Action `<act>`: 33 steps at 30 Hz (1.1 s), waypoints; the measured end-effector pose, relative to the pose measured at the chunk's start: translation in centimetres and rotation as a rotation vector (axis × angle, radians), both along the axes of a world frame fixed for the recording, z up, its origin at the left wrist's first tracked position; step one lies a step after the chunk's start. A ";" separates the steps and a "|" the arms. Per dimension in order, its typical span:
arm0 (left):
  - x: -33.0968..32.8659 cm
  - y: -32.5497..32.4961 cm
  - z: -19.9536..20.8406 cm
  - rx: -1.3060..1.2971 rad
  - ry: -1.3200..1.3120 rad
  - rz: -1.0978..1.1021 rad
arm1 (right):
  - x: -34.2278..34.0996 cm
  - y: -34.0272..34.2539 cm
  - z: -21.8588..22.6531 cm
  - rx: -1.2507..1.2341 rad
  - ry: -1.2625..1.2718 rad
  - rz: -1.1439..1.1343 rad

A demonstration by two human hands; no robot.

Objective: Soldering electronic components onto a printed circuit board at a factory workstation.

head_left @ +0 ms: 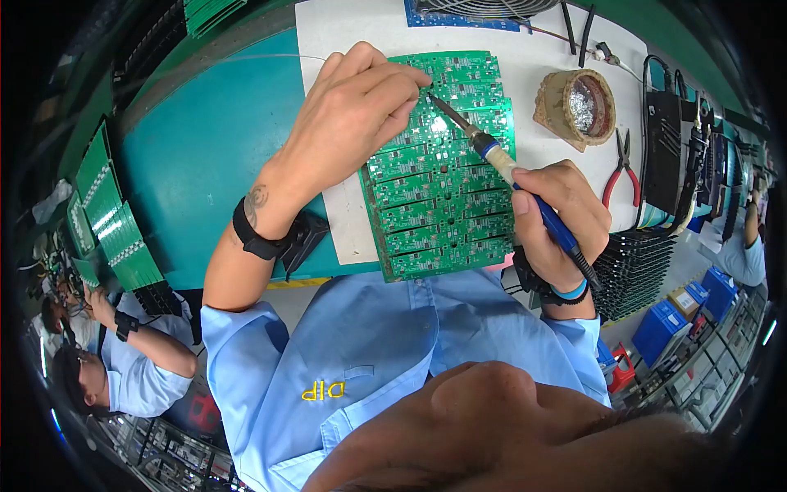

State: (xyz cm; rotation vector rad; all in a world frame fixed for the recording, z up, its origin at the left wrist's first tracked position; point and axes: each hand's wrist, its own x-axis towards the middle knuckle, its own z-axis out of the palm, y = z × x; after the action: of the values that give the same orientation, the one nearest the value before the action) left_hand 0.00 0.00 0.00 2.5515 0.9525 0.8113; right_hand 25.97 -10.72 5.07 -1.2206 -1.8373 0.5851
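Left hand (352, 111): curled over circuit board (426, 195), ten o'clock; cannot tell its grip.
Right hand (574, 217): gripping soldering iron (499, 160), board's four o'clock.

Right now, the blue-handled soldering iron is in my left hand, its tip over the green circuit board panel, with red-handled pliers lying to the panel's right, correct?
Not quite: the head view shows the soldering iron in your right hand, not the left hand. The rest stands: tip over the green circuit board panel, red-handled pliers to its right.
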 end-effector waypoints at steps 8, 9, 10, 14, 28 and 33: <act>0.2 0.0 0.0 0.008 -0.011 0.010 | 0.0 0.2 0.2 0.001 0.017 -0.013; 0.2 0.0 0.0 0.008 -0.012 0.011 | 0.0 0.2 0.2 -0.001 0.016 -0.015; 0.2 0.0 0.0 0.007 -0.012 0.012 | 0.0 0.2 0.3 -0.004 0.015 -0.016; 0.3 0.0 0.0 0.004 -0.006 0.013 | 0.0 0.2 0.3 -0.011 0.010 -0.017; 0.2 0.3 -0.2 0.011 -0.107 0.029 | 1.0 -0.3 1.4 -0.025 0.002 -0.060; 0.2 0.3 0.0 -0.101 -0.158 0.073 | 1.3 0.6 2.0 -0.019 -0.008 -0.034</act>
State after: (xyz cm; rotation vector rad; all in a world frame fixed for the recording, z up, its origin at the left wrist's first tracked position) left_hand 0.20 0.27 -0.03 2.3403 1.0142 0.9444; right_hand 27.29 -10.13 7.05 -1.2657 -1.8183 0.5808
